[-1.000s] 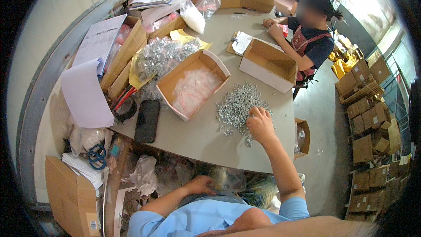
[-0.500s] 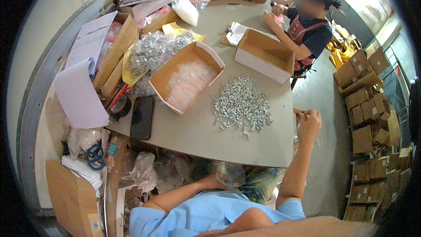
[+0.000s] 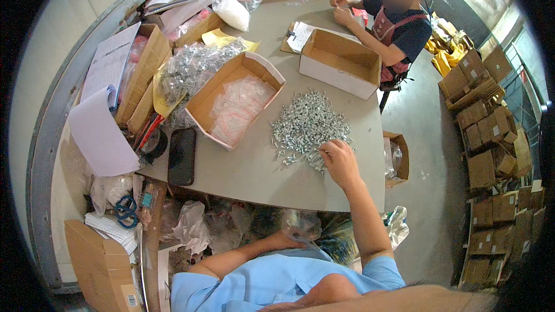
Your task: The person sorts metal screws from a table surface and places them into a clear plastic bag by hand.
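Observation:
A loose pile of small silver screws (image 3: 309,121) lies on the grey tabletop. At its near right edge, my right hand (image 3: 341,162) has its fingers bent together, the tips down among the screws. Exactly how many screws are between the fingertips is hidden. Below the table's front edge, my left hand (image 3: 289,240) is at a clear plastic bag (image 3: 302,224), held over my lap. The bag and the blur there hide most of its fingers. Left of the pile, an open cardboard box (image 3: 198,111) contains flat clear bags with red lines (image 3: 240,107).
A white-sided cardboard box (image 3: 338,75) stands beyond the screws, near a co-worker's arms (image 3: 370,37). A black phone (image 3: 182,156) lies at the left front edge. Filled bags (image 3: 193,69) and papers crowd the left side. A carton (image 3: 398,159) is beside the table's right edge.
My right hand has swung left from beyond the table's right edge to the screw pile, uncovering the carton there. My left hand stays by the bag. The view has shifted slightly.

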The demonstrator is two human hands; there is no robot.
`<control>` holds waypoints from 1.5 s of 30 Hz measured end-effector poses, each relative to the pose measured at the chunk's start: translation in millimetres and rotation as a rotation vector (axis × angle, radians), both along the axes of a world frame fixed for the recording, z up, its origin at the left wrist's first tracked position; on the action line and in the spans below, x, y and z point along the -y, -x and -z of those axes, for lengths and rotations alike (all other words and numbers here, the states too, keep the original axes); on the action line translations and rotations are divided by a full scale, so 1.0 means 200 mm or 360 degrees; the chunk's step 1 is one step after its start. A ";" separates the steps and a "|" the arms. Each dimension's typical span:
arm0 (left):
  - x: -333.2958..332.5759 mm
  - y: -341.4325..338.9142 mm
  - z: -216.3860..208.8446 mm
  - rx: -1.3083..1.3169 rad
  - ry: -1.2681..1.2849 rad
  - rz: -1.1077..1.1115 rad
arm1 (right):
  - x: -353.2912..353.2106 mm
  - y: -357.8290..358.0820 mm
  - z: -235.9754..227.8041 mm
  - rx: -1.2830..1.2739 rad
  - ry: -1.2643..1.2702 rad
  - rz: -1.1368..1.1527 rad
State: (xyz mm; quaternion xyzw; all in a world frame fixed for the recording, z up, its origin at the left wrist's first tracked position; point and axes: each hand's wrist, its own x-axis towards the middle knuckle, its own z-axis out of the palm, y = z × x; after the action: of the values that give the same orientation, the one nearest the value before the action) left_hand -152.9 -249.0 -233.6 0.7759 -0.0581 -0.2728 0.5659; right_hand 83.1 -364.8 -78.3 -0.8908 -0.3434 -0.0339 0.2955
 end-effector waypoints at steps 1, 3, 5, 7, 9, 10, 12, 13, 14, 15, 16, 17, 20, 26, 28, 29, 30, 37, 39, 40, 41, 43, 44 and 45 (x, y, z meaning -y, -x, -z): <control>0.01 0.02 0.13 0.0045 0.0013 0.0001 | -0.05 -0.01 0.00 0.0083 0.0022 -0.0048; 0.02 0.00 0.16 0.0094 0.0033 0.0002 | -0.10 -0.05 0.00 0.0258 0.0079 -0.0121; 0.02 -0.04 0.00 0.0095 0.0039 -0.0021 | -0.12 -0.10 0.02 0.0318 0.0148 -0.0182; 0.02 -0.03 0.09 0.0115 0.0177 -0.0005 | -0.16 -0.10 0.01 0.0333 0.0217 -0.0247; 0.02 -0.02 0.15 0.0168 0.0301 -0.0030 | -0.18 -0.10 0.00 0.0305 0.0300 -0.0275; 0.03 -0.02 0.15 0.0210 0.0353 -0.0067 | -0.18 -0.10 -0.01 0.0265 0.0317 -0.0283; 0.03 -0.02 0.12 0.0240 0.0400 -0.0116 | -0.15 -0.07 -0.04 0.0185 0.0352 -0.0295; 0.03 -0.02 0.06 0.0232 0.0401 -0.0119 | -0.13 -0.07 -0.06 0.0153 0.0343 -0.0301; 0.02 -0.03 0.03 0.0223 0.0401 -0.0123 | -0.12 -0.07 -0.08 0.0121 0.0333 -0.0307; 0.02 -0.03 0.02 0.0207 0.0335 -0.0086 | -0.11 -0.07 -0.08 0.0086 0.0315 -0.0313; 0.01 -0.04 0.01 0.0190 0.0269 -0.0050 | -0.12 -0.08 -0.07 0.0117 0.0306 -0.0261; 0.01 -0.04 0.00 0.0173 0.0203 -0.0012 | -0.12 -0.09 -0.06 0.0148 0.0298 -0.0209; 0.01 -0.03 0.04 0.0050 0.0144 -0.0041 | -0.16 -0.11 -0.02 0.0230 0.0358 -0.0180; -0.02 -0.06 -0.14 0.0059 0.0210 -0.0036 | -0.21 -0.11 0.02 0.0362 0.0551 -0.0128; -0.02 -0.06 -0.13 0.0022 0.0244 -0.0016 | -0.23 -0.10 0.02 0.0485 0.0551 -0.0158; -0.01 -0.06 -0.12 0.0003 0.0262 -0.0005 | -0.24 -0.10 0.02 0.0556 0.0540 -0.0179; -0.01 -0.05 -0.10 0.0023 0.0275 0.0001 | -0.24 -0.10 0.02 0.0626 0.0527 -0.0200; -0.01 -0.06 -0.08 0.0029 0.0297 0.0032 | -0.16 -0.11 -0.03 0.0411 0.0310 -0.0195; 0.00 -0.05 -0.07 0.0027 0.0454 -0.0016 | -0.12 -0.12 -0.04 0.0305 0.0242 -0.0139; 0.00 -0.05 -0.07 0.0013 0.0466 -0.0027 | -0.11 -0.12 -0.04 0.0259 0.0223 -0.0161; 0.00 -0.05 -0.07 -0.0001 0.0479 -0.0039 | -0.11 -0.12 -0.05 0.0214 0.0204 -0.0184; 0.00 -0.06 -0.08 0.0002 0.0409 0.0006 | -0.11 -0.13 -0.04 0.0216 0.0194 -0.0228; 0.00 -0.06 -0.08 0.0003 0.0374 0.0028 | -0.12 -0.14 -0.02 0.0260 0.0205 -0.0249; -0.01 -0.06 -0.08 0.0019 0.0349 0.0029 | -0.14 -0.13 -0.01 0.0303 0.0214 -0.0274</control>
State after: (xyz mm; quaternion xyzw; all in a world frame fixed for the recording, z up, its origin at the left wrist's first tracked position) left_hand -140.7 -248.0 -217.9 0.7103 -0.0982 -0.2654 0.6445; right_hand 109.8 -336.9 -75.4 -0.8687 -0.4465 -0.0698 0.2030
